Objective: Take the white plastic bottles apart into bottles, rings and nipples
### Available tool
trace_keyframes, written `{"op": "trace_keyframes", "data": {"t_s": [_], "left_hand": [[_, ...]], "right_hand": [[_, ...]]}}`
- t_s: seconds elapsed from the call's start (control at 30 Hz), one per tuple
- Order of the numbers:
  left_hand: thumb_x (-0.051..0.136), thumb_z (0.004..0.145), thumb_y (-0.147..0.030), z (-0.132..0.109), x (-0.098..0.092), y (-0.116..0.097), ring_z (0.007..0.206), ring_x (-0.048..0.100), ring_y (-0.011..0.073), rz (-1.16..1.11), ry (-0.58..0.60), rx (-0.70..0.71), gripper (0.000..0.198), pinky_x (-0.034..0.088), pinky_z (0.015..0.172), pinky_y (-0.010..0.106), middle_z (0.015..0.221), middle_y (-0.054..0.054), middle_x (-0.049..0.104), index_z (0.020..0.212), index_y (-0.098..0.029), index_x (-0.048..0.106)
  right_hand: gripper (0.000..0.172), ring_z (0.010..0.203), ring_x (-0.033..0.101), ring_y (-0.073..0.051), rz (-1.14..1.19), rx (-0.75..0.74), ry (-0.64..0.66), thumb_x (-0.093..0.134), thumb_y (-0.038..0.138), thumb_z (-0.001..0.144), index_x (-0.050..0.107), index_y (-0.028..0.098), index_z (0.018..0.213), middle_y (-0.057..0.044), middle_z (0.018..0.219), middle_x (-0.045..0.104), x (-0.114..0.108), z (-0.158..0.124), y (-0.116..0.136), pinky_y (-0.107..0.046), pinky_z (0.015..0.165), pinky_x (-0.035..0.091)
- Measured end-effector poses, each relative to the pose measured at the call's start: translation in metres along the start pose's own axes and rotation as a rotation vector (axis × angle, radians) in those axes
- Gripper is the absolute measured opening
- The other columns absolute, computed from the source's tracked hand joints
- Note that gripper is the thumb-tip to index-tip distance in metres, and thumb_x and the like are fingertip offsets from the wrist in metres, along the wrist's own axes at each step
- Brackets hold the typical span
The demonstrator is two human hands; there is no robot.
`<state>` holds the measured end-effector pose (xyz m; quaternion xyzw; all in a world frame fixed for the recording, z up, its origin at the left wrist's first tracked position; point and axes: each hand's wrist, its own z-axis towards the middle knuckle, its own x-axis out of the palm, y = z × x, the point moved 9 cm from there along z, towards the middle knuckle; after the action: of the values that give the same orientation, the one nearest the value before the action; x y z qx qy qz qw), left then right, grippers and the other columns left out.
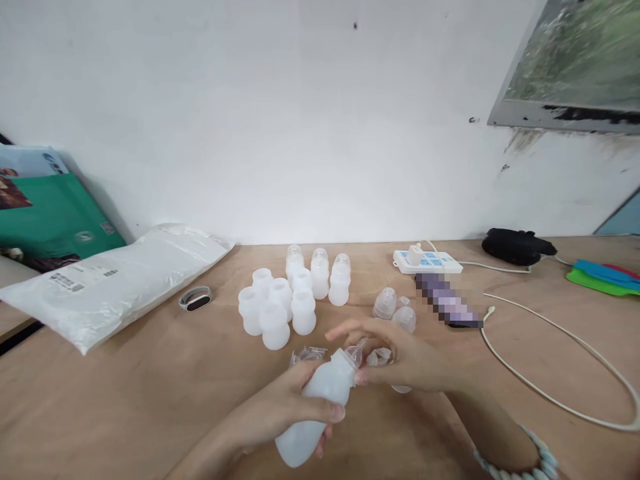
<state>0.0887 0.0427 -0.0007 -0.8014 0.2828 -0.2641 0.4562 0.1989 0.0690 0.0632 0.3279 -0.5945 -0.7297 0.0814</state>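
Note:
My left hand (287,407) is wrapped round a frosted white baby bottle (314,400), which tilts with its neck up and to the right. At the bottle's mouth is a clear bottle nipple (356,351). The fingers of my right hand (400,353) close round the nipple, its thumb low by the bottle neck. Just beyond the bottle lie clear plastic pieces (307,355), partly hidden by my left hand. More clear parts (380,357) show behind my right hand. Clear domed caps (385,304) stand farther back.
Several uncapped white bottles (275,327) stand upright mid-table, with three capped bottles (340,280) behind. To the left are a wristband (195,299) and a white plastic package (125,273). A power strip (431,262), a phone (447,301) and a looping cable (565,321) lie right.

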Motion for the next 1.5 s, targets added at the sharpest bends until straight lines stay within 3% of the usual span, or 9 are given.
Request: {"op": "trace_keyframes", "data": {"t_s": [0.2,0.4,0.7,0.87,0.97,1.03,1.17,1.33,1.5], "left_hand": [[0.070,0.074,-0.028,0.001,0.003,0.000,0.052,0.056,0.0107,0.046,0.053,-0.011,0.037,0.041,0.055,0.024,0.068,-0.005,0.061,0.106,-0.019,0.055],[0.074,0.071,-0.032,-0.001,0.008,0.003,0.047,0.056,0.0113,-0.057,0.144,-0.022,0.039,0.046,0.054,0.026,0.067,-0.003,0.064,0.100,-0.019,0.052],[0.079,0.067,-0.043,-0.002,0.025,-0.003,0.045,0.055,0.0109,-0.308,0.361,0.074,0.048,0.048,0.047,0.024,0.065,-0.001,0.063,0.100,-0.016,0.058],[0.078,0.068,-0.041,0.004,0.015,0.004,0.046,0.055,0.0105,-0.270,0.259,0.052,0.044,0.042,0.041,0.018,0.064,0.001,0.063,0.096,-0.016,0.055],[0.077,0.070,-0.037,0.007,0.012,0.011,0.049,0.057,0.0108,-0.193,0.214,-0.011,0.043,0.042,0.042,0.018,0.065,-0.001,0.063,0.099,-0.018,0.053],[0.078,0.069,-0.036,0.009,0.013,0.015,0.047,0.056,0.0106,-0.159,0.219,-0.044,0.044,0.043,0.043,0.019,0.066,-0.002,0.063,0.101,-0.018,0.053],[0.078,0.069,-0.037,0.008,0.017,0.013,0.046,0.055,0.0104,-0.150,0.256,-0.025,0.045,0.044,0.045,0.022,0.066,-0.002,0.064,0.102,-0.019,0.053],[0.079,0.069,-0.043,0.003,0.005,-0.003,0.057,0.060,0.0129,-0.184,0.144,0.099,0.050,0.045,0.053,0.023,0.069,-0.001,0.064,0.102,-0.017,0.053],[0.078,0.075,-0.045,-0.001,-0.005,-0.016,0.062,0.060,0.0128,-0.163,0.028,0.183,0.048,0.046,0.061,0.026,0.074,0.000,0.064,0.104,-0.016,0.053]], "right_hand": [[0.024,0.066,0.057,-0.014,-0.144,0.153,-0.021,0.057,0.041,0.094,0.066,0.020,0.090,0.001,0.070,0.062,0.004,0.001,-0.013,-0.025,0.061,0.045],[0.033,0.091,0.060,-0.017,0.004,-0.076,0.112,0.080,0.036,0.075,0.066,0.022,0.102,-0.002,0.100,0.064,0.005,-0.001,0.011,-0.028,0.077,0.050],[0.021,0.101,0.060,-0.018,0.207,-0.282,0.112,0.077,0.029,0.080,0.071,0.024,0.099,-0.005,0.113,0.064,0.002,-0.006,0.028,-0.030,0.082,0.049],[0.066,0.099,0.059,-0.019,0.003,-0.015,0.002,0.077,0.043,0.078,0.051,0.031,0.137,-0.006,0.126,0.061,0.002,-0.004,0.003,-0.030,0.077,0.049],[0.031,0.074,0.058,-0.015,-0.125,0.097,-0.020,0.060,0.046,0.092,0.069,0.024,0.111,-0.002,0.085,0.066,0.003,-0.001,-0.009,-0.026,0.063,0.045],[0.026,0.065,0.057,-0.013,-0.076,0.119,0.062,0.062,0.044,0.090,0.072,0.020,0.095,0.000,0.073,0.062,0.008,0.001,-0.012,-0.023,0.056,0.042],[0.032,0.076,0.059,-0.014,0.075,0.082,0.083,0.081,0.034,0.073,0.067,0.022,0.099,0.001,0.091,0.064,-0.001,-0.001,-0.008,-0.023,0.062,0.047],[0.032,0.082,0.060,-0.015,0.173,0.029,-0.034,0.075,0.030,0.079,0.057,0.023,0.104,-0.001,0.096,0.063,-0.023,-0.008,-0.002,-0.027,0.070,0.049],[0.036,0.078,0.059,-0.014,0.164,0.046,0.096,0.075,0.030,0.076,0.062,0.023,0.109,0.000,0.090,0.063,0.000,-0.004,-0.003,-0.022,0.058,0.044]]}}
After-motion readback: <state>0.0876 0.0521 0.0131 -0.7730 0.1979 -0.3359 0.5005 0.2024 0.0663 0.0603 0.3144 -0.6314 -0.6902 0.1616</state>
